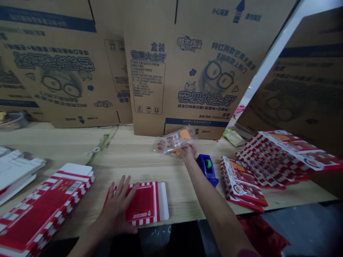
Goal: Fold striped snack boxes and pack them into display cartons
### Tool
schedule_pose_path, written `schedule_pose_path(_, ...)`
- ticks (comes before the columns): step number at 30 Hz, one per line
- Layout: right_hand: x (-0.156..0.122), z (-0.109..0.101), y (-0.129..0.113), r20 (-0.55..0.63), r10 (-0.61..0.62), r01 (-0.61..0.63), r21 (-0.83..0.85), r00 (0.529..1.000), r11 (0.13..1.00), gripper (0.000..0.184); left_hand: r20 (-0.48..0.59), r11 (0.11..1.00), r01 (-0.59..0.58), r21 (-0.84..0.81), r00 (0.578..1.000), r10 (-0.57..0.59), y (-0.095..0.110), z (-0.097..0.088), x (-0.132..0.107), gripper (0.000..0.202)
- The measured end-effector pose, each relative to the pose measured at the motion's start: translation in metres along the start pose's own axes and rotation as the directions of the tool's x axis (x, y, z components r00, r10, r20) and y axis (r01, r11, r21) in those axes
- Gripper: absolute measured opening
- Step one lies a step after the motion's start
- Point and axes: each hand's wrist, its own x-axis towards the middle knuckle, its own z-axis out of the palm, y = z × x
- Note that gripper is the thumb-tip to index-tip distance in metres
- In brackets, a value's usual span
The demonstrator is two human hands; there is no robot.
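My left hand (119,203) lies flat with fingers spread on a flattened red-and-white striped carton (146,203) near the front edge of the wooden table (139,157). My right hand (188,151) reaches far forward and grips a clear plastic packet (174,141) with orange and red contents, held just above the table in front of the big cardboard boxes.
A blue tape dispenser (207,169) sits right of my right forearm. Stacks of flat red-and-white cartons lie at the left (40,210) and at the right (268,167). Large printed cardboard boxes (187,71) wall off the back. White flat sheets (16,171) sit far left.
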Motion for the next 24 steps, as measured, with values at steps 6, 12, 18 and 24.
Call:
schedule_pose_path(6,-0.037,-0.046,-0.045,0.109,-0.061,0.064,-0.024,0.992,0.998,0.027,0.209,0.994,-0.051,-0.095,0.975,0.070,0.022,-0.013,0.024,0.121)
schedule_pose_path(12,-0.073,-0.082,-0.047,0.607,0.001,0.282,-0.371,0.795,0.885,0.033,0.019,0.988,0.132,-0.083,0.991,-0.131,0.028,-0.014,0.004,0.111)
schedule_pose_path(18,-0.116,-0.074,-0.025,0.870,0.147,0.612,-0.443,0.471,0.656,0.027,-0.086,0.991,0.121,-0.061,0.988,-0.126,0.042,-0.012,-0.002,0.113)
schedule_pose_path(24,-0.146,-0.063,-0.017,0.896,0.288,0.731,-0.443,0.339,0.518,0.030,-0.026,0.993,0.090,-0.081,0.995,-0.092,0.054,-0.005,-0.002,0.113)
